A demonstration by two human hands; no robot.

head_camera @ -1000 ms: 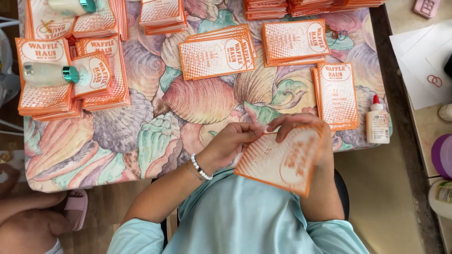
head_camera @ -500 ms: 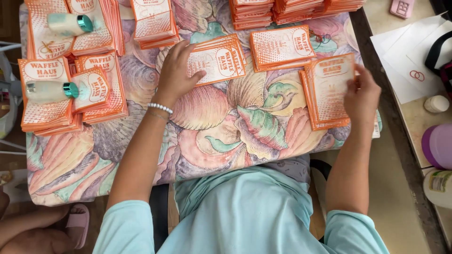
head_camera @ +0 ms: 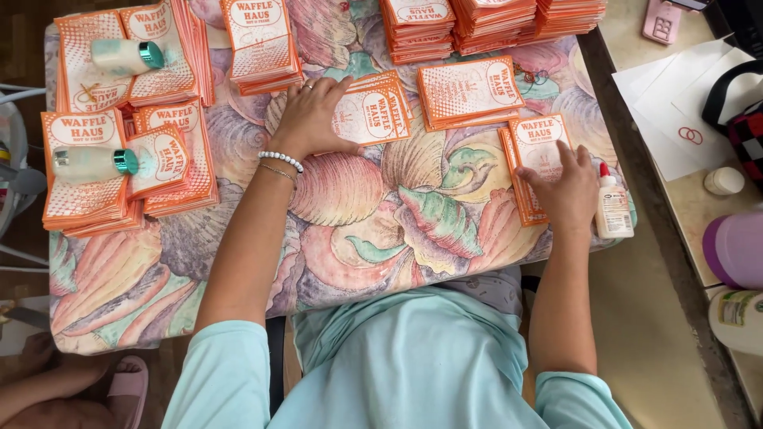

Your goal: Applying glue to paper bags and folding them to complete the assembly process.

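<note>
From the head camera, the left hand [head_camera: 311, 115] lies flat, fingers spread, on the left edge of a small stack of orange-and-white paper sleeves [head_camera: 372, 113] near the middle of the bench [head_camera: 238, 262], which is covered by a cloth printed with large shells; it presses on the stack and is not closed around anything; a bead bracelet [head_camera: 281, 159] sits at its wrist. The right hand [head_camera: 566, 187] rests palm down, fingers slightly apart, on another sleeve stack [head_camera: 536, 155] at the bench's right edge, gripping nothing; a small white glue bottle [head_camera: 613, 205] with a red tip stands just beside it. A further stack [head_camera: 469, 91] lies between the two; taller piles [head_camera: 485, 20] line the far edge; two pale tubes with teal caps [head_camera: 125, 56] lie on stacks at the left.
</note>
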